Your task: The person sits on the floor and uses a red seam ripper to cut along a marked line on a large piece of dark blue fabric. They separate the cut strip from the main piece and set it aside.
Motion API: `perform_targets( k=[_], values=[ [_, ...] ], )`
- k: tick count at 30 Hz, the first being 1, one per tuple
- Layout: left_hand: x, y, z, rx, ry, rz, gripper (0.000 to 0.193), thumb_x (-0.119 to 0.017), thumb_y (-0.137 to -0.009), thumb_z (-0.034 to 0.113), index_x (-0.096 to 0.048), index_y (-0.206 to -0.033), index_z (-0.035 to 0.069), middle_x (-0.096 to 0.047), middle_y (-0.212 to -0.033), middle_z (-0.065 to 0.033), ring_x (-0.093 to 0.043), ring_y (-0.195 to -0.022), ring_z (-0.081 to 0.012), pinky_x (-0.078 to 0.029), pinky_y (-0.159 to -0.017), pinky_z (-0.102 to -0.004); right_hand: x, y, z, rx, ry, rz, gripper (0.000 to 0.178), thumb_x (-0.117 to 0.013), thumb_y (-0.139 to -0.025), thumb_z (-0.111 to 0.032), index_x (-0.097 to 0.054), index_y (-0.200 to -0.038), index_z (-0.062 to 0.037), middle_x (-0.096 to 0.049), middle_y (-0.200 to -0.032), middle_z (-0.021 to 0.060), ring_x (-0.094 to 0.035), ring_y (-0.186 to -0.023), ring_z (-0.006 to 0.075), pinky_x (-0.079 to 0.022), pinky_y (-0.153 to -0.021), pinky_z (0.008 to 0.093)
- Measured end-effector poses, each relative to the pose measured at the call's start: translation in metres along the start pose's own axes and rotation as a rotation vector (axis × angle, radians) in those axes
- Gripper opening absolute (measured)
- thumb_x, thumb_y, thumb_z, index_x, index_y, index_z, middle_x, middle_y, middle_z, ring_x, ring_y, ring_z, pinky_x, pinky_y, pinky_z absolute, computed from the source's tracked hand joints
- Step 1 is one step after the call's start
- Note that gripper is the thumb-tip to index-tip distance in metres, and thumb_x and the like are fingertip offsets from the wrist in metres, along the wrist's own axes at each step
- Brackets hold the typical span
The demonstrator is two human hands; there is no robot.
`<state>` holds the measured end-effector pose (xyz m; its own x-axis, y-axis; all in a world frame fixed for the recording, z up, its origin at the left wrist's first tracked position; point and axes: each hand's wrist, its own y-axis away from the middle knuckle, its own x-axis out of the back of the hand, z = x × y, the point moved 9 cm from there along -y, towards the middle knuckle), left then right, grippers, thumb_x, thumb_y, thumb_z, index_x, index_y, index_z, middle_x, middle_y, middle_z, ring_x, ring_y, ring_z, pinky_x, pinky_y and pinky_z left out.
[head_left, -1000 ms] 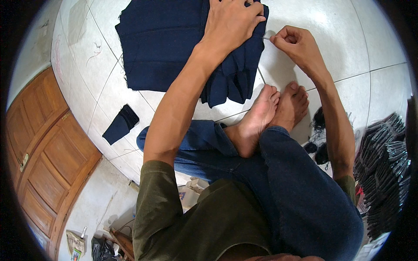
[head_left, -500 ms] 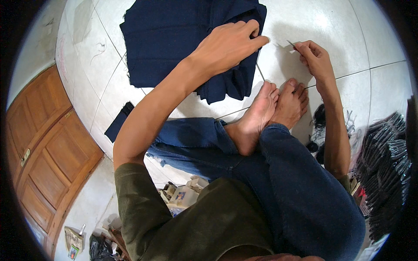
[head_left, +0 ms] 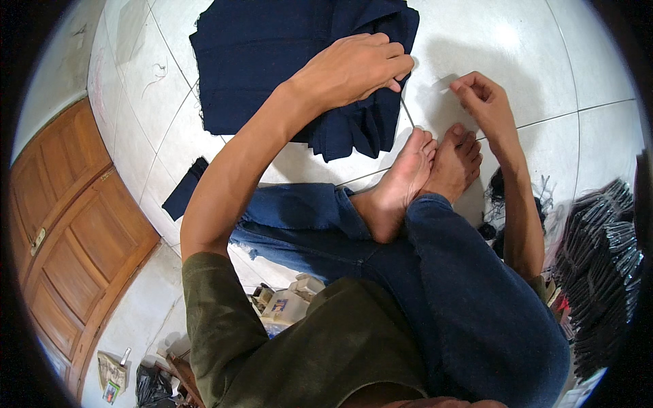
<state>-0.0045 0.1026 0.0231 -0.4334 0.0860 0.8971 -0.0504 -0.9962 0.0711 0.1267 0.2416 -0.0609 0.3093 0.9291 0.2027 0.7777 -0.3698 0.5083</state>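
Note:
A pile of dark navy cloth pieces (head_left: 262,75) with frayed edges lies on the floor before me. My left hand (head_left: 367,68) rests over its right edge, fingers curled down and closed on the navy cloth; the fingertips are partly hidden. To the right, my right hand (head_left: 484,102) is raised above the tiles, with thumb and forefinger pinched together and the other fingers curled. Whatever sits in that pinch is too faint to make out. My bare feet are just below, between the two hands.
White floor tiles (head_left: 558,75) surround the cloth. A small navy strip (head_left: 183,190) lies left of my knee. Dark thread scraps (head_left: 498,194) are by my right forearm, and a heap of black bundled pieces (head_left: 598,251) stands farther right. A wooden door (head_left: 81,238) is at left.
My right hand has turned and shifted slightly left; the thin pointed piece and white scrap seen at its fingertips no longer show clearly. My left hand has moved slightly left, its fingers curling lower.

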Motion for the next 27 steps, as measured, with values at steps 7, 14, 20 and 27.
perform_targets(
  k=[7, 14, 20, 27],
  values=[
    [0.004, 0.003, 0.004, -0.05, 0.0, 0.127, 0.034, -0.071, -0.086, 0.041, -0.067, -0.095, 0.008, -0.058, -0.097, -0.0076, -0.058, -0.095, -0.0287, -0.049, -0.087, -0.0419, -0.044, 0.024, -0.011, 0.08, 0.223, -0.073, 0.028, -0.077, -0.088, -0.031, -0.073, -0.095, -0.004, -0.073, -0.076, 0.0139, -0.072, -0.069, 0.0209, -0.055, -0.068, 0.0332],
    [0.003, 0.005, 0.003, -0.045, 0.017, 0.183, 0.033, -0.073, -0.085, 0.039, -0.067, -0.093, 0.008, -0.058, -0.097, -0.0083, -0.058, -0.095, -0.0289, -0.049, -0.086, -0.0413, -0.065, 0.03, -0.012, 0.043, 0.185, -0.106, 0.028, -0.079, -0.086, -0.031, -0.073, -0.093, -0.0041, -0.075, -0.077, 0.0138, -0.076, -0.074, 0.0226, -0.057, -0.07, 0.0332],
    [0.001, 0.007, 0.002, -0.028, 0.006, 0.197, 0.033, -0.073, -0.084, 0.038, -0.068, -0.095, 0.007, -0.059, -0.098, -0.0087, -0.059, -0.095, -0.0297, -0.049, -0.086, -0.0415, -0.07, 0.031, -0.018, 0.045, 0.169, -0.098, 0.028, -0.079, -0.085, -0.029, -0.073, -0.091, -0.0022, -0.076, -0.077, 0.0139, -0.075, -0.072, 0.0216, -0.057, -0.07, 0.032],
    [-0.002, 0.005, 0.001, -0.009, -0.008, 0.181, 0.032, -0.074, -0.085, 0.037, -0.069, -0.096, 0.007, -0.059, -0.099, -0.0091, -0.06, -0.094, -0.0295, -0.05, -0.086, -0.0409, -0.068, 0.03, -0.016, 0.021, 0.174, -0.082, 0.026, -0.078, -0.084, -0.027, -0.074, -0.09, -0.0018, -0.075, -0.077, 0.0147, -0.075, -0.071, 0.021, -0.057, -0.069, 0.032]
  ],
)
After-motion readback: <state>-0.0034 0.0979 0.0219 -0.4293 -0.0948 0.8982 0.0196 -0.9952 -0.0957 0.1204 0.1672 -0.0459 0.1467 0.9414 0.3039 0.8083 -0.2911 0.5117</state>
